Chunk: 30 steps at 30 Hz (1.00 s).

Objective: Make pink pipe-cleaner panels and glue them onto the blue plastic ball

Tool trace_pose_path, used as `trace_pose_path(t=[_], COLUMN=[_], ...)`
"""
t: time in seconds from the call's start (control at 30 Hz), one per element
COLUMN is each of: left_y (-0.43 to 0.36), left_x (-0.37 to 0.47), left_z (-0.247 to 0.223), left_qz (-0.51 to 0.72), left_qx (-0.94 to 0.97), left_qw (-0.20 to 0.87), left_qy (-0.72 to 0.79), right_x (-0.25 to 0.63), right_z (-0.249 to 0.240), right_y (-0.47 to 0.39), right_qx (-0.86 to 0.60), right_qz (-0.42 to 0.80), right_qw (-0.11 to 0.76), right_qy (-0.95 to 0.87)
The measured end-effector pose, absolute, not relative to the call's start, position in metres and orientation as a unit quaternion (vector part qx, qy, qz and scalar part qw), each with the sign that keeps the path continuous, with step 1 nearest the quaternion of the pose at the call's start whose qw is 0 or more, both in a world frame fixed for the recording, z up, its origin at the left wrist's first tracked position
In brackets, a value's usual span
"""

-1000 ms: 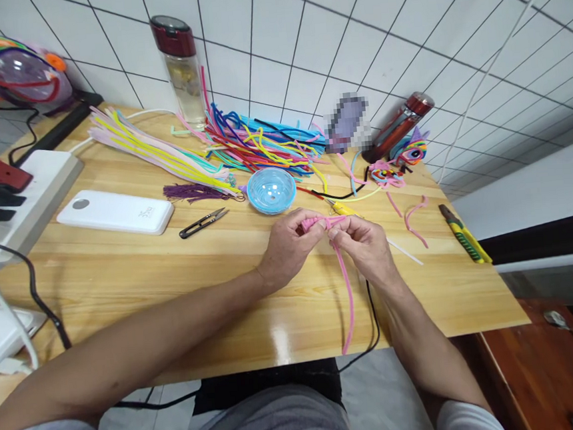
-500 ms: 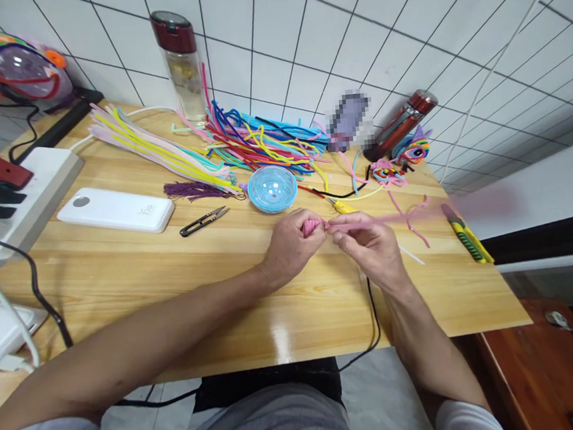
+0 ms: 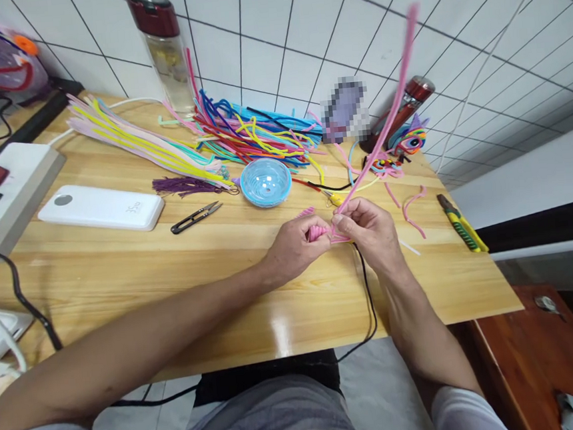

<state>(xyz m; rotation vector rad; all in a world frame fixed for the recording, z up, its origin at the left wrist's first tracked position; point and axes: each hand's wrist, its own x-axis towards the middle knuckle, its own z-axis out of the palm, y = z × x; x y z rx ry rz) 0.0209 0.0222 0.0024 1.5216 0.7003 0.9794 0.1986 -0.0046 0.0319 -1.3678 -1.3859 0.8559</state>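
Observation:
My left hand (image 3: 292,251) is closed around a coiled pink piece (image 3: 317,232) that looks wound from pipe cleaner; part of it shows above the knuckles. Close beside it, my right hand (image 3: 371,234) pinches a long pink pipe cleaner (image 3: 392,112) between thumb and fingers. Its free end rises up and to the right in front of the wall. Between the two hands the strand meets the coiled piece, though the exact join is too small to make out. A light blue bowl (image 3: 266,183) stands just beyond my left hand.
Thread snips (image 3: 196,217), a white power bank (image 3: 100,208) and a purple tassel (image 3: 188,185) lie to the left. Bundles of coloured pipe cleaners (image 3: 259,134) lie along the back, near a glass bottle (image 3: 165,58). Yellow-green pliers (image 3: 462,223) are at right.
The long pink pipe cleaner has swung from lying out to the right to pointing steeply upward. My hands stay close together, and the view has shifted slightly.

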Motion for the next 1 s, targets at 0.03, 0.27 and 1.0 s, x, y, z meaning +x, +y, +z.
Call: trace_pose_path(t=[0.03, 0.27, 1.0], left_y=[0.022, 0.025, 0.032], left_x=[0.021, 0.022, 0.026], left_z=[0.002, 0.001, -0.008], left_qz=[0.415, 0.400, 0.419], left_qx=[0.643, 0.611, 0.544], left_qw=[0.570, 0.617, 0.654], left_qy=[0.299, 0.293, 0.318], right_x=[0.199, 0.198, 0.199], right_z=[0.033, 0.035, 0.024], right_y=[-0.004, -0.004, -0.007], right_qx=[-0.560, -0.555, -0.550], right_qz=[0.361, 0.378, 0.260], right_qw=[0.486, 0.490, 0.483], right_qy=[-0.566, -0.556, -0.630])
